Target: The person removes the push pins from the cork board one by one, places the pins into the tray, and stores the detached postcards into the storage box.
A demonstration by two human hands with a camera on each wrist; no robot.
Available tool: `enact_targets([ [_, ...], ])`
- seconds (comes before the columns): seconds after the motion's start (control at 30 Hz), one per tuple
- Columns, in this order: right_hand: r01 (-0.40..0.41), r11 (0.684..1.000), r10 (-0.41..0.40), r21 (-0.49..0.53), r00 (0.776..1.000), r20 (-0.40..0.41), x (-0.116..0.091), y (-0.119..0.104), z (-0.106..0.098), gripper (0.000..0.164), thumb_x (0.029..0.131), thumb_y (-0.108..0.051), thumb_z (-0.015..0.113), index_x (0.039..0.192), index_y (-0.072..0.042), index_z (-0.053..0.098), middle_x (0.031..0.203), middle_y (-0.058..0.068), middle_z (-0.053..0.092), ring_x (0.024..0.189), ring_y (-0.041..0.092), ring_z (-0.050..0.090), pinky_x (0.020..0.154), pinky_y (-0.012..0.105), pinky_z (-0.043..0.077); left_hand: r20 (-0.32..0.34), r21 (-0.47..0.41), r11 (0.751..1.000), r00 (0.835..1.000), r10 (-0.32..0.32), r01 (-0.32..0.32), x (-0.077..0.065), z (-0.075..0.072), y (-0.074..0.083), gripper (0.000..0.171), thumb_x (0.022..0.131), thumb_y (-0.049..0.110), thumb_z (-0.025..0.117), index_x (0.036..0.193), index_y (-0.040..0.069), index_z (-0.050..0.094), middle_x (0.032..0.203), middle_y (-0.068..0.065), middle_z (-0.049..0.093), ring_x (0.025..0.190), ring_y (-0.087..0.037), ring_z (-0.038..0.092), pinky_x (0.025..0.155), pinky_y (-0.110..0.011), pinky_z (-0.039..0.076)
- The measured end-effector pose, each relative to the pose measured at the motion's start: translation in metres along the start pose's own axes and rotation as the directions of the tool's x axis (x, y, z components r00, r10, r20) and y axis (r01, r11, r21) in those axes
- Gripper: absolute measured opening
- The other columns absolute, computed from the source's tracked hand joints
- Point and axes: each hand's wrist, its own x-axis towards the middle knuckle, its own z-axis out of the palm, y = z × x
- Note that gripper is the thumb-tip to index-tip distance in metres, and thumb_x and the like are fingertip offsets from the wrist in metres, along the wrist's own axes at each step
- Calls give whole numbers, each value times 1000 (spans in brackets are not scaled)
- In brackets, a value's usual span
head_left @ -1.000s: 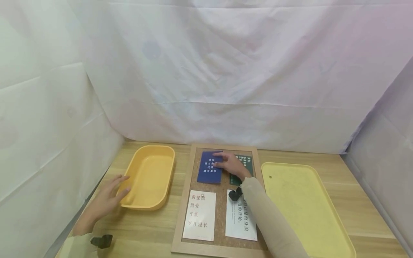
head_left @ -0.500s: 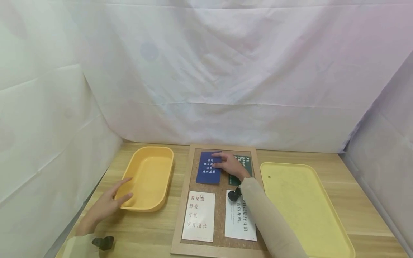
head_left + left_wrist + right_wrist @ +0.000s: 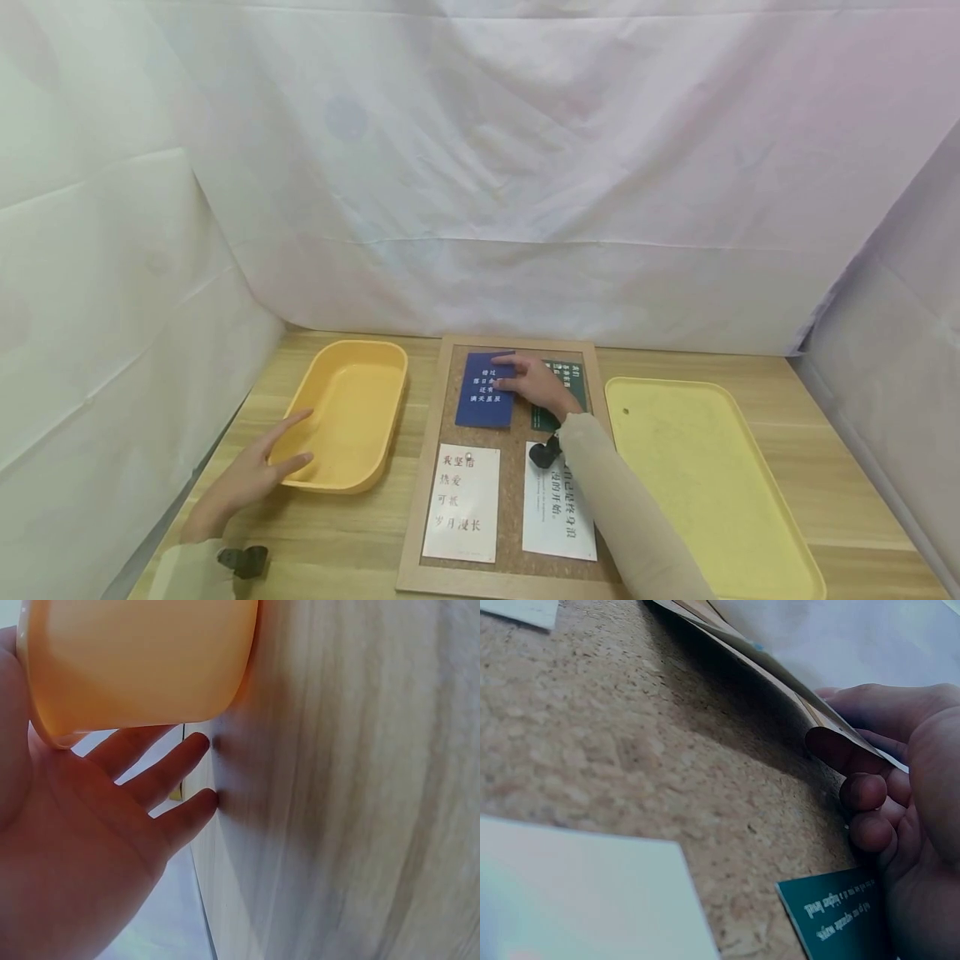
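Observation:
My right hand [image 3: 536, 385] pinches the right edge of a blue card [image 3: 480, 404] with white characters, at the top left of a wood-framed cork board [image 3: 513, 492]. In the right wrist view the edge of the card [image 3: 772, 679] is raised off the cork, between thumb and fingers. Under my right wrist lies a green card [image 3: 573, 383], partly covered. My left hand [image 3: 247, 479] rests at the near left rim of a deep yellow tray [image 3: 348, 417]. Its thumb and index finger reach over that rim; other fingers stretch out straight beside the tray's outer wall in the left wrist view.
Two white cards lie on the board's near half: one with brown characters [image 3: 461, 508] at left, one with dark print [image 3: 558, 517] at right, partly behind my sleeve. A flat yellow tray [image 3: 705, 475] stands to the right. White cloth [image 3: 525, 167] encloses the table [image 3: 330, 542].
My left hand has shifted slightly right, its thumb and index finger spreading further over the deep tray's rim. My right hand stays on the blue card, nearly still.

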Motion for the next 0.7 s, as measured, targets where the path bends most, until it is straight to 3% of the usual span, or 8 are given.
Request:
enact_targets([
  [0.53, -13, 996, 10, -85, 999, -36, -3, 1, -7, 44, 81, -34, 72, 123, -32, 60, 118, -4, 59, 100, 12, 60, 101, 45, 39, 1, 7, 1000, 1000, 11, -11, 10, 7, -4, 69, 88, 32, 64, 146, 14, 30, 150, -20, 26, 133, -52, 19, 92, -77, 19],
  [0.7, -20, 993, 15, -119, 999, -49, -5, -1, -7, 44, 81, -35, 72, 123, -33, 60, 126, -2, 56, 111, 17, 55, 105, 50, 34, 0, 11, 1000, 1000, -2, 2, 10, 8, -2, 69, 87, 33, 65, 146, 16, 31, 151, -19, 26, 134, -52, 19, 93, -76, 19],
])
